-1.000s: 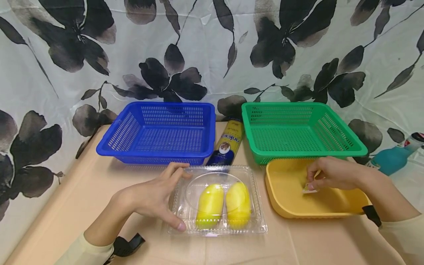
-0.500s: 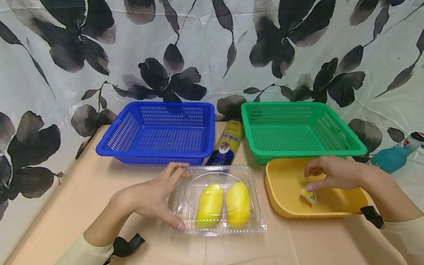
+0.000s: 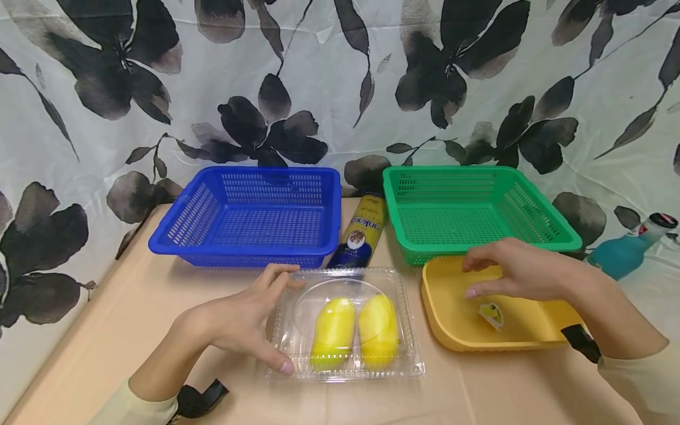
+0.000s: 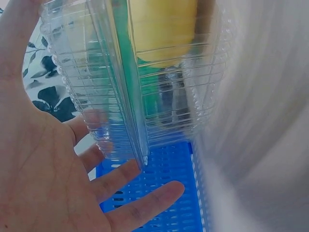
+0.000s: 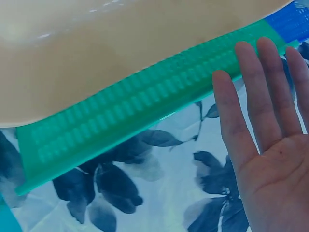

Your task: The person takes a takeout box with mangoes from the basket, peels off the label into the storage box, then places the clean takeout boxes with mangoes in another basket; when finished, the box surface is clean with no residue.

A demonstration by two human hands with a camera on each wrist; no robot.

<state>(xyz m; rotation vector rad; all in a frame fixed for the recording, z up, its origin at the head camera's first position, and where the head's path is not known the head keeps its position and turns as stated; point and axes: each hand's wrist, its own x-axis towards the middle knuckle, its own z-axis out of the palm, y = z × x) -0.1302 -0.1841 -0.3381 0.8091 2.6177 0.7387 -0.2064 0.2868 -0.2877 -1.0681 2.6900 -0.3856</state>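
A person's left hand (image 3: 241, 321) spans the left side of a clear plastic container (image 3: 345, 378) on a table (image 3: 504, 401), its thumb at the near corner and its fingers, spread and mostly straight, at the far one; how firmly they press the plastic is hard to tell. Two yellow fruits (image 3: 333, 333) lie side by side inside the closed container. The right hand (image 3: 523, 274), holding nothing, hovers over a yellow tray (image 3: 457, 341) with fingers extended and thumb well apart from them. Below it, a small white-and-yellow item (image 3: 491, 316) lies on the tray's floor. Behind the container and tray stand a blue basket (image 3: 239, 260), at left, and a green basket (image 3: 425, 248), at right, with a blue-and-gold package (image 3: 366, 221) lying between them. A turquoise bottle (image 3: 618, 255) leans at far right, before a flower-printed cloth (image 3: 297, 53).
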